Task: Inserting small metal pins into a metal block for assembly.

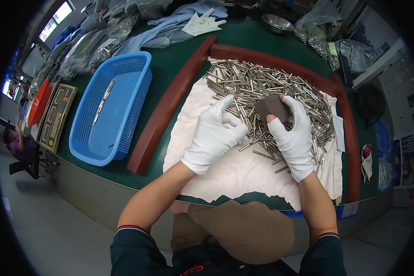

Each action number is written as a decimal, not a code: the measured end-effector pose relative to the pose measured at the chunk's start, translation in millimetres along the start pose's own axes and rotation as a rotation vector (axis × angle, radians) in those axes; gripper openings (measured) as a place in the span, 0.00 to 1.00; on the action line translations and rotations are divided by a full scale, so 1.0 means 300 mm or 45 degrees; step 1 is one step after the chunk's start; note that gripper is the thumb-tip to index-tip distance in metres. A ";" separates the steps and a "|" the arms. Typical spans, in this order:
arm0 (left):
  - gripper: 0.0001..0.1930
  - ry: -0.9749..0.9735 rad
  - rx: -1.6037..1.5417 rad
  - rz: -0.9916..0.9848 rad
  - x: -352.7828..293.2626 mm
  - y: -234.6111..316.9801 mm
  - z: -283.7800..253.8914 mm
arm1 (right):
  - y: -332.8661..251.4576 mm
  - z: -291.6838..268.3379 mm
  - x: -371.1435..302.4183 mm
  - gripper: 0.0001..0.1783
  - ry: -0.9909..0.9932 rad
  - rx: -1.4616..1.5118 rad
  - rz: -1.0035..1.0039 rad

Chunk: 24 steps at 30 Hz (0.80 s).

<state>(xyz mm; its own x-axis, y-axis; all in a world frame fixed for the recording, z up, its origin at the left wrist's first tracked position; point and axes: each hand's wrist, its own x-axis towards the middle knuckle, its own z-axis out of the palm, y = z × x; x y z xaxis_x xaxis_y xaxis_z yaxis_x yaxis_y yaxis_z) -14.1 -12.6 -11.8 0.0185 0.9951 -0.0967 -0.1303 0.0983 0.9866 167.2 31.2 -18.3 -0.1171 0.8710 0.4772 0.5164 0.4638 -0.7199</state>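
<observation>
White gloves with bare fingertips cover both hands. My left hand [218, 131] is closed at the near left edge of a heap of shiny metal pins [262, 78], its finger and thumb tips on the two ends of one slim metal pin [241, 112]. My right hand [293, 135] grips a dark brown block [270, 108], which looks like a sanding sponge, between thumb and fingers just right of that pin. Block and pin are close together; whether they touch I cannot tell. Under the heap lies a pale pink cloth [207, 179], with a few loose pins on its near part.
Dark red rails [172, 108] border the cloth on the left, back and right. A blue plastic basket [80, 124] with a few pins stands left, beside a boxy device [57, 117] and a red tray [39, 103]. Behind lie a white glove [203, 23], a metal bowl [277, 22] and plastic bags.
</observation>
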 end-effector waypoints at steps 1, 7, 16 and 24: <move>0.37 -0.011 -0.010 0.015 -0.001 0.001 -0.002 | -0.003 -0.002 0.000 0.28 0.006 0.006 -0.013; 0.37 -0.183 -0.264 -0.007 0.021 -0.009 -0.034 | -0.007 -0.014 0.005 0.28 0.060 0.095 0.007; 0.37 -0.440 -0.492 -0.190 0.023 -0.012 -0.052 | -0.020 -0.030 0.009 0.29 0.050 0.090 0.063; 0.36 -0.506 -0.575 -0.248 0.022 -0.017 -0.056 | -0.008 -0.027 0.010 0.29 0.066 0.080 0.037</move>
<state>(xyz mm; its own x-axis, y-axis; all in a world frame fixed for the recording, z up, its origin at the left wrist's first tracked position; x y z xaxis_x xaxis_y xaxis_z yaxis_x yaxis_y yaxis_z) -30.1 -6.4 -19.7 0.4396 0.8892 -0.1270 -0.4911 0.3563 0.7949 172.4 31.1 -11.1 -0.0576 0.8754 0.4800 0.4645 0.4490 -0.7633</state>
